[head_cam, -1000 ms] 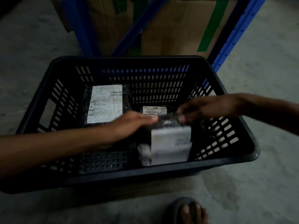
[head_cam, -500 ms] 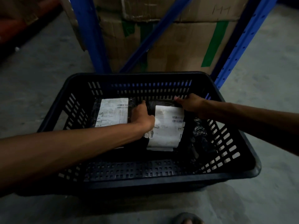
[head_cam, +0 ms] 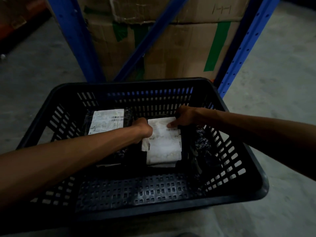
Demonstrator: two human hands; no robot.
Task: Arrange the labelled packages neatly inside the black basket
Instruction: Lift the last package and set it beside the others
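A black slotted basket (head_cam: pixel 246 189) stands on the concrete floor. Inside, a black package with a white label (head_cam: pixel 106 122) lies flat at the back left. A second black package with a white label (head_cam: pixel 164 144) lies in the middle of the basket. My left hand (head_cam: pixel 142 129) grips its left edge, fingers curled under. My right hand (head_cam: pixel 183 118) holds its far right corner, the thumb pressed on the label. Crumpled black plastic wrap (head_cam: pixel 202 144) shows to the right of that package.
Blue rack uprights (head_cam: pixel 75 40) and a diagonal brace stand just behind the basket, with stacked cardboard boxes (head_cam: pixel 179 48) marked with green tape between them. Grey concrete floor lies on both sides. Something dark shows at the bottom edge.
The package that both hands held up a second ago now lies flat in the middle of the basket. Both hands went down with it and stay on it. The view has tilted up.
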